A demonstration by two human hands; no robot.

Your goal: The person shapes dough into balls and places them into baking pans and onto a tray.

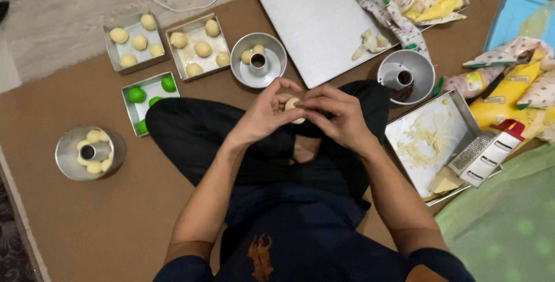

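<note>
Over the crossed legs, close to the body, the left hand point(263, 114) and the right hand point(338, 114) meet around a small pale dough ball point(293, 108); both sets of fingers are closed on it, pinching it from either side, so only a sliver of dough shows between them. It hangs in the air above the dark trousers, not over any pan, so if the pinch slackens it would likely drop onto the lap or the brown mat point(115, 224). Squeezing too hard could also flatten or tear it.

Near left sits a round tube pan point(89, 153) ringed with dough balls. Right of the knees, a square tray point(428, 143) holds shredded cheese, with a box grater point(484, 154) resting on its edge, close enough for an elbow to knock it.

Farther out, just beyond the hands, stand two more tube pans, one point(258, 60) with two balls, the other point(406, 76) apparently without dough. At far left, two square tins point(167, 45) hold pale balls, and a third point(151, 100) holds green ones. A large flat baking sheet point(312, 22) lies at the far edge, with bags piled at its right corner.
</note>
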